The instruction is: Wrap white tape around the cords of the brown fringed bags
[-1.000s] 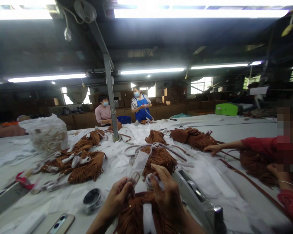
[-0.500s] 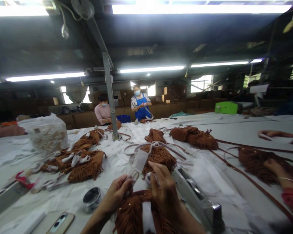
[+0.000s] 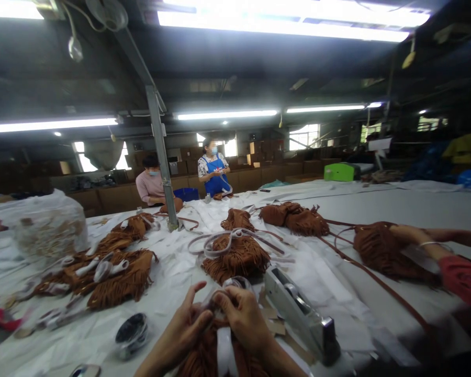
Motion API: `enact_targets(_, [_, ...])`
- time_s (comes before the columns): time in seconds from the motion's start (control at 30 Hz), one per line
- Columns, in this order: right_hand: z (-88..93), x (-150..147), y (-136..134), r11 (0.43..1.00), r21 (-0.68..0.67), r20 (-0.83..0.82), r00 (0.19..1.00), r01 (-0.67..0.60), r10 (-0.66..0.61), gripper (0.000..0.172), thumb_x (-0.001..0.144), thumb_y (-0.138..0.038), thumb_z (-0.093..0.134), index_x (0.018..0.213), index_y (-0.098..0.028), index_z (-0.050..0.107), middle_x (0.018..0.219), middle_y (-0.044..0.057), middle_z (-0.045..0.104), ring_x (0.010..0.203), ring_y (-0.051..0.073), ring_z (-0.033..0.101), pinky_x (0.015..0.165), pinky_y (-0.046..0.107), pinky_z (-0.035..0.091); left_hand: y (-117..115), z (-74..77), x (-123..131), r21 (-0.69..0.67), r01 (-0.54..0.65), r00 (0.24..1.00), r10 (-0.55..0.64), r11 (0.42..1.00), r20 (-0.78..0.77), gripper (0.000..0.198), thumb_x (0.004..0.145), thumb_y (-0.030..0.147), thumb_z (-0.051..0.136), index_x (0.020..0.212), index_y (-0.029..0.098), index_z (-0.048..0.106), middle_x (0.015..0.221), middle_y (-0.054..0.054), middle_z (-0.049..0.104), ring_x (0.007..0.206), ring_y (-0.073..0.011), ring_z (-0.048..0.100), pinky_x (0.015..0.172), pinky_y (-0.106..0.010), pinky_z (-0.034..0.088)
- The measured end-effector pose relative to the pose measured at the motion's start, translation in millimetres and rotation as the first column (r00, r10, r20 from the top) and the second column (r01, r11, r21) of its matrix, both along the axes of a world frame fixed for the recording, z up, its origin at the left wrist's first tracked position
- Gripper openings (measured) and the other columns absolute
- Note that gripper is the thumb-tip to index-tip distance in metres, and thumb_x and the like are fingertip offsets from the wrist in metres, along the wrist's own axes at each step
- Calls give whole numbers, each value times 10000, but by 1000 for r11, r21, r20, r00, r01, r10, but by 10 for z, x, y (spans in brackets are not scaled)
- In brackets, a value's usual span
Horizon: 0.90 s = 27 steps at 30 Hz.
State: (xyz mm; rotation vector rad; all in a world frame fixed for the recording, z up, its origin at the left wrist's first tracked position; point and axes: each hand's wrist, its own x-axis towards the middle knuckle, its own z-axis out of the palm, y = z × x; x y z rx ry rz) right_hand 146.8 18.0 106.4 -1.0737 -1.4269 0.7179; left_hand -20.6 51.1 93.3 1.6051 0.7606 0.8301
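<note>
i see left hand (image 3: pixel 182 327), right hand (image 3: pixel 243 317) pinching wrap (image 3: pixel 232 286) onto bag (image 3: pixel 202 358) to steady it. dispenser (image 3: pixel 298 313) handy at 3 o'clock.

Left hand (image 3: pixel 182 331), right hand (image 3: pixel 241 318) — fingertips pinched together, forearms converging low

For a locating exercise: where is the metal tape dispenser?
In the head view, the tape dispenser lies just right of the right hand, in front of the fringed brown bag.
</note>
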Motion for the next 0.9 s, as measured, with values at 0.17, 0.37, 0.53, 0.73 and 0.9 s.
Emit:
enact_targets(0.17, [18,35,-2,998,-54,-16,1000,-21,20,418,812,-527,561,734,-137,688,630,20,624,602,133,553,550,212,440,22,17,-48,52,104,994,-103,993,-25,477,831,446,593,1213,182,486,802,-14,619,749,-163,572,675,-253,449])
enact_targets(0.37, [-148,164,43,974,-126,-60,979,188,-196,508,802,-616,529,803,-141,707,739,80,678,676,189,605,609,269,469,76,-86,-61,-29,-72,997,73,997,18,391,851,512,534,1028,174,449,562,68,511,417,-61,377,407,-170,238])
enact_targets(0.53, [-268,100,30,981,-158,-268,961,-110,64,496,845,-592,490,842,-136,686,708,59,660,579,156,591,547,261,479,13,-84,19,-35,71,996,-69,997,55,329,839,466,582,942,168,489,608,59,527,477,-52,401,448,-158,280])
enact_targets(0.73, [-281,100,56,850,513,445,811,116,-380,310,910,-167,411,1123,-156,637,1038,135,668,964,233,600,834,369,494,65,-141,133,-140,-57,993,70,988,95,364,765,504,644,839,166,530,556,55,540,438,-61,409,418,-166,289])
enact_targets(0.9, [-398,138,151,720,694,648,461,-28,-606,378,883,-113,416,1236,-142,547,1235,172,564,1116,259,502,910,421,452,97,-151,186,-325,-137,973,188,936,131,516,786,647,491,700,146,580,463,33,482,369,-79,355,368,-201,244])
